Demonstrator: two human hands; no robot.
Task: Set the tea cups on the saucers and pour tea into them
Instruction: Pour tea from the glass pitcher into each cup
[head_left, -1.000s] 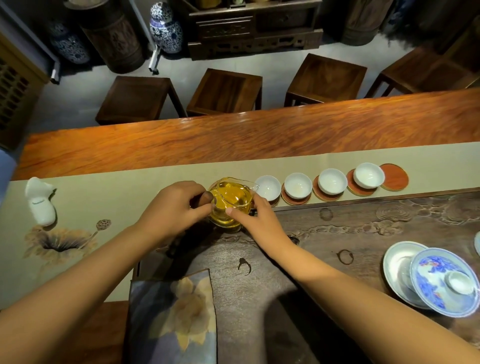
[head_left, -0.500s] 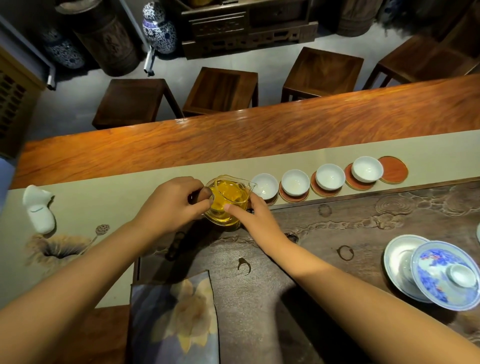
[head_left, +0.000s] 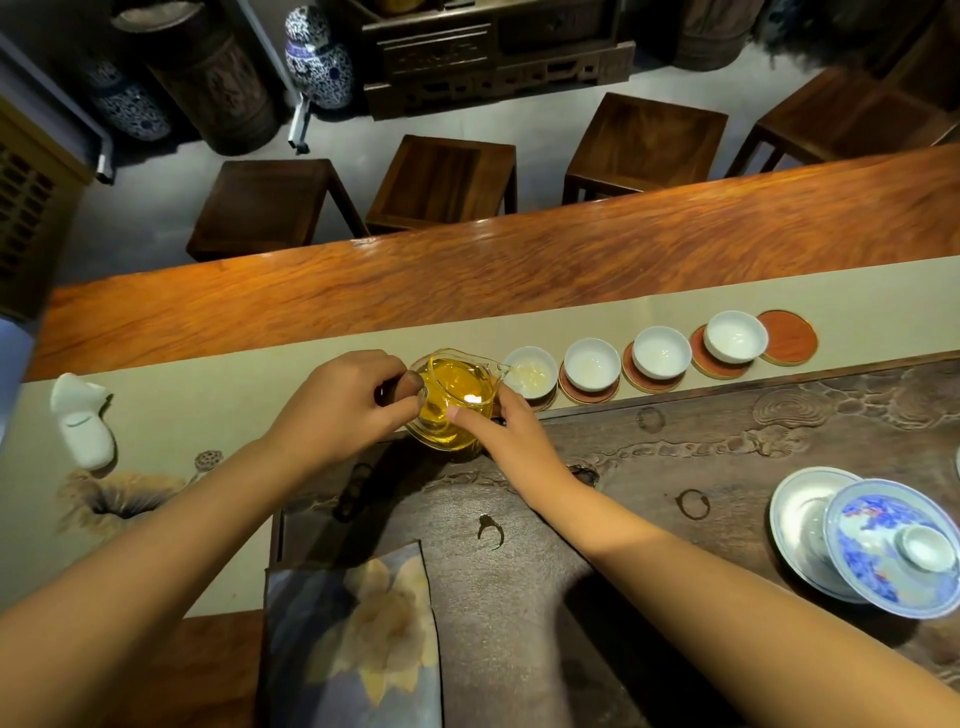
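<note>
A glass pitcher of yellow tea is tilted to the right, its spout over the nearest white cup, which holds a little pale tea. My left hand grips the pitcher's handle. My right hand rests its fingers against the pitcher's near side. Several white cups stand in a row on red saucers: a second cup, a third cup and a fourth cup. One bare red saucer lies at the right end.
A blue-and-white lidded bowl on a silver dish sits at the right on the dark carved tea tray. A folded flowered cloth lies near me. A white ceramic piece lies at the left on the beige runner.
The pitcher has tipped further to the right, bringing its spout over the nearest cup, and tea now shows in that cup. Both hands stay on the pitcher.
</note>
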